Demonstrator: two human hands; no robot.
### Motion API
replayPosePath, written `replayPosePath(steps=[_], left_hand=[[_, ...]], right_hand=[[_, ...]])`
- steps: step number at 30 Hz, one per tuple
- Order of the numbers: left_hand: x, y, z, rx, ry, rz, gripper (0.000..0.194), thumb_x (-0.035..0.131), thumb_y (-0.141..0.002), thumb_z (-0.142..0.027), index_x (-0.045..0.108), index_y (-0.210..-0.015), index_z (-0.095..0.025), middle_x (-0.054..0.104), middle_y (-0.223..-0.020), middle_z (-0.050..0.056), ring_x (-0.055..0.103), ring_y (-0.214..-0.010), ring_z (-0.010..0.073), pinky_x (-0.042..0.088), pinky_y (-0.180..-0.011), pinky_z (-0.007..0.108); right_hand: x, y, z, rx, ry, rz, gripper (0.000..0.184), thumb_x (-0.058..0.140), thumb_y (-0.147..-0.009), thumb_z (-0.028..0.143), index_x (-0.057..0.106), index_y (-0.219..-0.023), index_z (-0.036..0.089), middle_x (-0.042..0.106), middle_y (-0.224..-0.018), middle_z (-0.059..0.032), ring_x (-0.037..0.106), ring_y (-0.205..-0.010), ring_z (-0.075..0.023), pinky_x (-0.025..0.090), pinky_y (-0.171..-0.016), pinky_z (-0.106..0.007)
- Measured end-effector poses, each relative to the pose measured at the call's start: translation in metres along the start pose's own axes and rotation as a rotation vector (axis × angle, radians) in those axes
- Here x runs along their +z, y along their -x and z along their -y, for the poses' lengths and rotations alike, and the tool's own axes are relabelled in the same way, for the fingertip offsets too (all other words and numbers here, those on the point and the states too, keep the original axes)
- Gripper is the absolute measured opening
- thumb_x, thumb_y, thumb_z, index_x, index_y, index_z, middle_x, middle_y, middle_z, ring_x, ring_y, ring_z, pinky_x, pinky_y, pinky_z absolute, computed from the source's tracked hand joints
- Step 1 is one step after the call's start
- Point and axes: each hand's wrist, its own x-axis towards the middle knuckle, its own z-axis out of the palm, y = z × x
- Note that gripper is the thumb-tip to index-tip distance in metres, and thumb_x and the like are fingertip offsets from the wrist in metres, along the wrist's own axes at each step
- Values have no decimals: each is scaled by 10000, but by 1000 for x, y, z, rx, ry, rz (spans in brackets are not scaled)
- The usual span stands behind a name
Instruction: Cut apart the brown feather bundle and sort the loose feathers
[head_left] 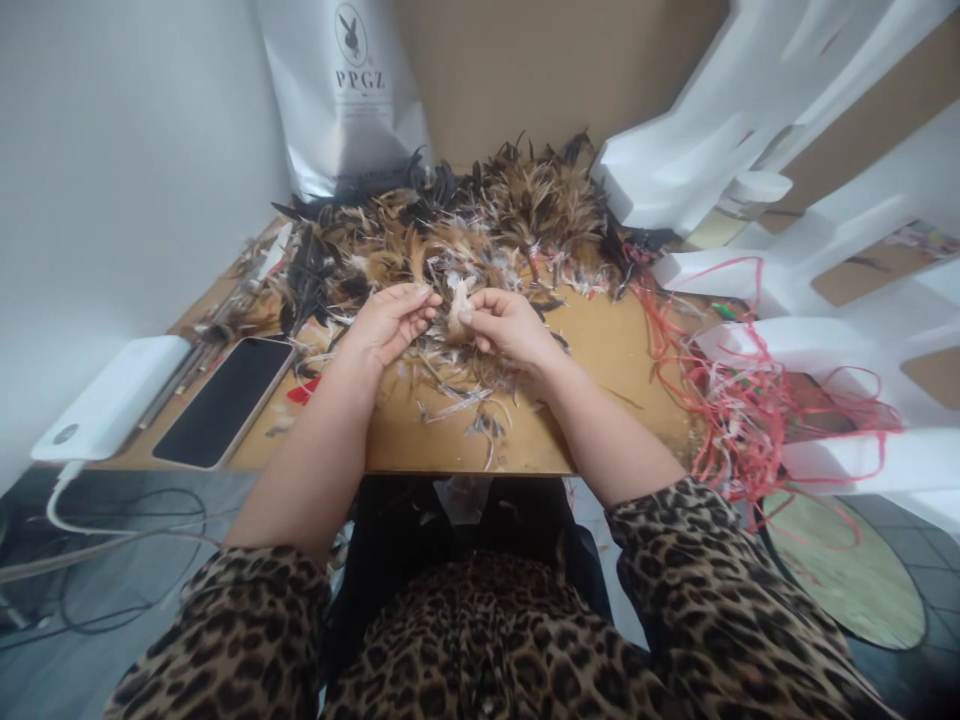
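Nearest, leopard-print sleeves [232,630] and dark trousers [401,525], the latter below the front edge of the counter [611,350]. Low at the right, a round pale-green top [851,575], and above it a tangle of red and white strings [739,440], partly hanging past the edge. At the left, a phone [225,405] lying face up, screen dark; near it a white device [112,400], probably a power bank, with a cable [71,505] in its near end and a small round mark, unreadable.

Past the edge, loose wisps [489,424] between the forearms and a red scrap [304,391] just beside the left one.

Further in, both hands near each other at the front of the feather pile [555,205]. In the right hand [510,328], a pale tuft [458,305], pinched between thumb and fingers. Just beside it, the left hand [394,322], thumb and forefinger drawn together; cannot tell of any strand between them. Step in hand, as judged: fingertip work on this single tuft. Called for next, probably: a steady hold at the right, a light, precise pinch at the left.

Beyond, brown and black plumage; at the back left, a silvery bag [345,130], upright, with a rabbit-head emblem in an oval, a small ® and "PPGZ"; finer lines below, too small to read. At the back right, white pieces [697,130], blurred.
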Motion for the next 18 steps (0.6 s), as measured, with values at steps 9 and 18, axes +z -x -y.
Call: replayPosePath(steps=[9, 18], left_hand=[[9, 8, -2, 209, -269, -3, 288, 766, -611, -330, 690, -768, -101, 707, -787, 85, 617, -591, 87, 461, -515, 157], [9, 9, 0, 216, -517, 25, 288, 763, -615, -358, 693, -737, -106, 668, -600, 54, 540, -465, 78, 435, -486, 189]], right_hand=[[-10, 2, 6, 19, 280, 23, 156, 628, -708, 290, 606, -714, 135, 536, -544, 34, 397, -462, -52, 301, -462, -195], [-18, 2, 10, -54, 345, -45, 252, 636, -716, 370, 652, -728, 119, 585, -597, -3, 484, -545, -88, 373, -539, -232]])
